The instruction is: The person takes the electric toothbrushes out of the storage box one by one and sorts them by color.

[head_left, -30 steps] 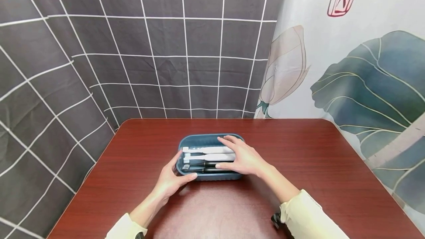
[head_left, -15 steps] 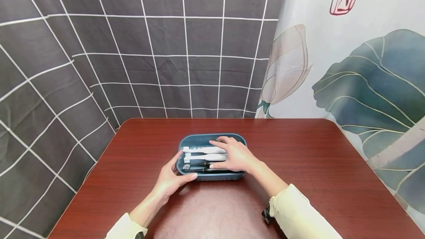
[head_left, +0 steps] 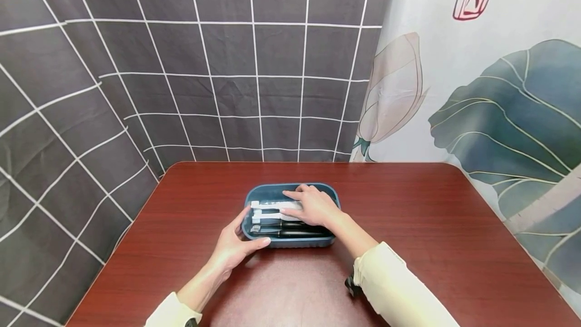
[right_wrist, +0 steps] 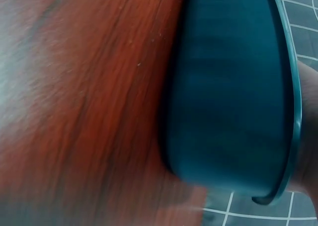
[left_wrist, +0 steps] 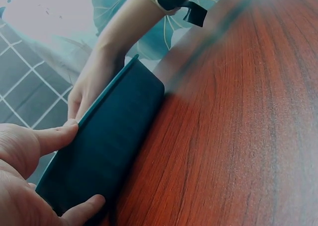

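A blue plastic basket stands on the table and holds two white electric toothbrushes and two black electric toothbrushes, lying side by side with their heads to the left. My left hand grips the basket's left end, its thumb on the front side. In the left wrist view the thumb and a finger press the basket's outer wall. My right hand reaches over the rim, fingers spread above the white toothbrushes and covering their handles. The right wrist view shows mainly the basket's outside; the right fingertips are hidden there.
The basket sits toward the back of a reddish-brown wooden table. Behind it hangs a grey cloth with white grid lines. A white curtain with leaf prints hangs at the right.
My right hand has moved left and slightly away from me, from the black toothbrushes over the white ones, uncovering the black handles. My left hand stays on the basket.
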Demonstrator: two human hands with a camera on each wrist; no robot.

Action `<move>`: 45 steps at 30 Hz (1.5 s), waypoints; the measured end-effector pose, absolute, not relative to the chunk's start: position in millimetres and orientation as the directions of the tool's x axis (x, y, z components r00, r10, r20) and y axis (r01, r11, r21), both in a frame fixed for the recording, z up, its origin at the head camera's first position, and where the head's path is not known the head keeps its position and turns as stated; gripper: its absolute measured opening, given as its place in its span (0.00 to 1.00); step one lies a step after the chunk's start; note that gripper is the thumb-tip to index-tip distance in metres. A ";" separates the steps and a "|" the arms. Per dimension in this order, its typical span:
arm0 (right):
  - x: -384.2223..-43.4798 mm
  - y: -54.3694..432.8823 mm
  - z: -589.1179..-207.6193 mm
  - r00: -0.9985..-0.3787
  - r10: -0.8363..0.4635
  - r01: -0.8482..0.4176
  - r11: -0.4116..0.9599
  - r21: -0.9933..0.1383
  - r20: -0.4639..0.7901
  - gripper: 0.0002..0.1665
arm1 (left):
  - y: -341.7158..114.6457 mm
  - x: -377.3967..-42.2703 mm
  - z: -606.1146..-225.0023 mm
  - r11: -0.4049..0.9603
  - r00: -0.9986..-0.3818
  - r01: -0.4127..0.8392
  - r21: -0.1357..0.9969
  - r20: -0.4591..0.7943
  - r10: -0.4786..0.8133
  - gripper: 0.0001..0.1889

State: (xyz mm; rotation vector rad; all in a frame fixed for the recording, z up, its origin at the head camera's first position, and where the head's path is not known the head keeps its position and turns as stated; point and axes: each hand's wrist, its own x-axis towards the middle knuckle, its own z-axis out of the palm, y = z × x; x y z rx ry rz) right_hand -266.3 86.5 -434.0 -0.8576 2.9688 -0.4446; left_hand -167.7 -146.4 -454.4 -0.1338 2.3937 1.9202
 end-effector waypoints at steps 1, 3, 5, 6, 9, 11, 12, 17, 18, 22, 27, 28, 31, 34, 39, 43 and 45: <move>-267.6 84.7 -433.9 -0.851 -0.523 -0.517 0.813 -0.269 0.056 0.38 | -146.3 -167.5 -454.7 0.215 -0.994 -0.111 0.970 -0.108 -0.025 0.53; -269.6 80.5 -433.3 -0.857 -0.513 -0.508 0.824 -0.250 0.048 0.37 | -146.2 -167.4 -455.3 0.207 -0.994 -0.108 0.972 -0.105 -0.025 0.53; -270.9 75.9 -432.4 -0.864 -0.501 -0.497 0.838 -0.227 0.042 0.36 | -146.1 -167.4 -456.0 0.199 -0.995 -0.103 0.975 -0.100 -0.026 0.54; -271.1 73.7 -431.6 -0.868 -0.495 -0.491 0.845 -0.213 0.038 0.35 | -146.1 -167.3 -456.4 0.198 -0.995 -0.101 0.975 -0.097 -0.027 0.54; -272.1 67.8 -428.7 -0.877 -0.480 -0.477 0.862 -0.172 0.025 0.34 | -146.1 -167.2 -456.8 0.194 -0.996 -0.094 0.976 -0.091 -0.026 0.54; -273.5 65.2 -427.7 -0.877 -0.480 -0.478 0.867 -0.139 0.021 0.33 | -146.1 -167.1 -456.5 0.193 -0.996 -0.094 0.977 -0.091 -0.024 0.54; -274.4 64.2 -427.5 -0.875 -0.483 -0.482 0.868 -0.123 0.019 0.33 | -146.1 -167.0 -456.3 0.191 -0.995 -0.096 0.977 -0.093 -0.024 0.54; -278.8 61.0 -428.5 -0.855 -0.519 -0.519 0.853 -0.053 0.015 0.31 | -145.9 -167.0 -456.3 0.185 -0.995 -0.101 0.978 -0.098 -0.022 0.53; -279.2 60.6 -428.5 -0.850 -0.527 -0.527 0.848 -0.047 0.017 0.30 | -145.9 -167.1 -456.4 0.184 -0.995 -0.102 0.978 -0.100 -0.022 0.53; -279.0 59.3 -427.6 -0.819 -0.573 -0.574 0.819 -0.016 0.034 0.26 | -145.9 -166.8 -456.3 0.183 -0.995 -0.103 0.978 -0.101 -0.020 0.53; -277.9 58.5 -427.6 -0.781 -0.620 -0.619 0.785 0.040 0.076 0.18 | -145.9 -166.8 -456.2 0.183 -0.995 -0.098 0.978 -0.096 -0.017 0.53; -278.0 58.4 -427.9 -0.779 -0.621 -0.620 0.783 0.044 0.082 0.17 | -146.0 -167.0 -456.3 0.183 -0.995 -0.097 0.978 -0.096 -0.016 0.53; -278.5 58.1 -429.0 -0.776 -0.625 -0.622 0.781 0.058 0.092 0.15 | -146.1 -167.7 -456.5 0.185 -0.995 -0.097 0.978 -0.095 -0.017 0.53; -278.6 58.4 -429.5 -0.772 -0.628 -0.625 0.778 0.063 0.098 0.14 | -146.1 -167.9 -456.6 0.187 -0.995 -0.098 0.977 -0.096 -0.017 0.53; -277.3 61.7 -428.5 -0.777 -0.619 -0.621 0.784 0.024 0.116 0.13 | -145.7 -167.7 -456.2 0.190 -0.994 -0.106 0.976 -0.104 -0.019 0.52; -275.6 65.8 -426.3 -0.789 -0.598 -0.608 0.793 -0.038 0.142 0.15 | -145.3 -167.7 -455.6 0.194 -0.994 -0.112 0.975 -0.110 -0.024 0.52; -274.5 67.6 -424.2 -0.795 -0.589 -0.602 0.795 -0.072 0.148 0.16 | -145.2 -167.7 -455.1 0.194 -0.993 -0.116 0.974 -0.113 -0.026 0.52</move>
